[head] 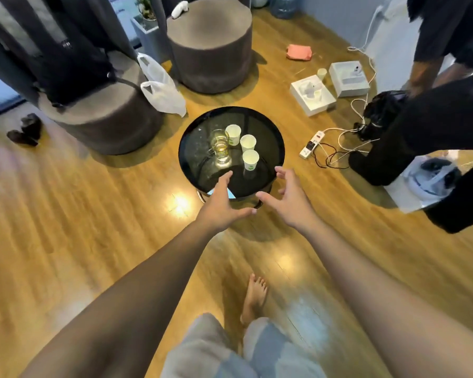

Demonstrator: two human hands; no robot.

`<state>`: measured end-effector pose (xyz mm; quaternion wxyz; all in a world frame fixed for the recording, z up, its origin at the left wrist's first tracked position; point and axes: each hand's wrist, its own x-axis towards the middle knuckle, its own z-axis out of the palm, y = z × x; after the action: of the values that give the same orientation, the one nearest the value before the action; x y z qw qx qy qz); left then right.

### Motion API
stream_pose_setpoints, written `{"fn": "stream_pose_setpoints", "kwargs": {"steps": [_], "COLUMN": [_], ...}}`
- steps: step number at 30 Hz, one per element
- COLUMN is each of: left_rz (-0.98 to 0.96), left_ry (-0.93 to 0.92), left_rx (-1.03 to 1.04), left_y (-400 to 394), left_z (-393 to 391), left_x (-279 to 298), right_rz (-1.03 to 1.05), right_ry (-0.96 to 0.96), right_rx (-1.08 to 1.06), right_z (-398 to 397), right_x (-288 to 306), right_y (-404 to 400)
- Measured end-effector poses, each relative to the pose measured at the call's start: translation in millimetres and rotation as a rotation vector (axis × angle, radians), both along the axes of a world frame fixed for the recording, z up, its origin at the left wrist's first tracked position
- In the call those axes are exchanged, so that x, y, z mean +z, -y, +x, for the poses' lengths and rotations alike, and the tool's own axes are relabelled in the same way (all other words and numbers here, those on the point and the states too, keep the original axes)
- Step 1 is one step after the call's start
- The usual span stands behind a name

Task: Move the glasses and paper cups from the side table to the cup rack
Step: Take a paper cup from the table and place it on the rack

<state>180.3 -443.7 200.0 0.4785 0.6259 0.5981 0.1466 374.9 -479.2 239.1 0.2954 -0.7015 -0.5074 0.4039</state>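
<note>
Wooden floor in a warm honey tone fills most of the frame, streaked with glare. Two round grey-brown stools stand in the upper part, one at upper left and one at top centre, with white plastic bags slumped between them. A second person in dark clothing leans in from the upper right edge. At the frame's centre sits the round black counter with a glossy glass top. White open boxes and a power strip with tangled cables lie on the floor to its right. On the counter, the glasses stand just left of centre, seemingly two close together, one holding a little yellowish liquid. Three paper cups stand upright in a line just right of them, near each other but apart. Both bare forearms reach up from the bottom of the frame. The left hand hovers over the counter's near edge, its grip spread and holding nothing. The right hand hovers beside it, fingers curled loosely apart, also touching nothing. One bare foot shows at lower centre.
</note>
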Motion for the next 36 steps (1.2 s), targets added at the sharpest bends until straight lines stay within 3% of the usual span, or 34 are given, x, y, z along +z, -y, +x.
{"fn": "stream_pose_setpoints", "kwargs": {"steps": [7,14,23,29,36], "left_rz": [-0.103,-0.141,-0.073,-0.039,-0.024], "left_ry": [-0.026,-0.045,-0.028,0.037,0.116], "left_rx": [-0.004,-0.052,-0.083,-0.111,-0.147], "left_y": [-94.8,-195.5,-254.2,-266.3,-263.1], "left_z": [24.1,49.9,69.3,79.1,91.8], "left_x": [-69.7,-196.2,-292.4,-291.0,-198.0], "right_rz": [-0.082,-0.162,-0.229,-0.217,-0.116], "right_ry": [0.064,0.053,0.042,0.061,0.033], "right_rx": [-0.02,-0.09,-0.137,-0.151,-0.175], "right_z": [11.9,17.6,10.2,14.4,33.2], "right_x": [-73.7,-202.9,-306.3,-308.2,-224.2], "right_y": [-96.7,-192.8,-252.2,-261.5,-245.7]}}
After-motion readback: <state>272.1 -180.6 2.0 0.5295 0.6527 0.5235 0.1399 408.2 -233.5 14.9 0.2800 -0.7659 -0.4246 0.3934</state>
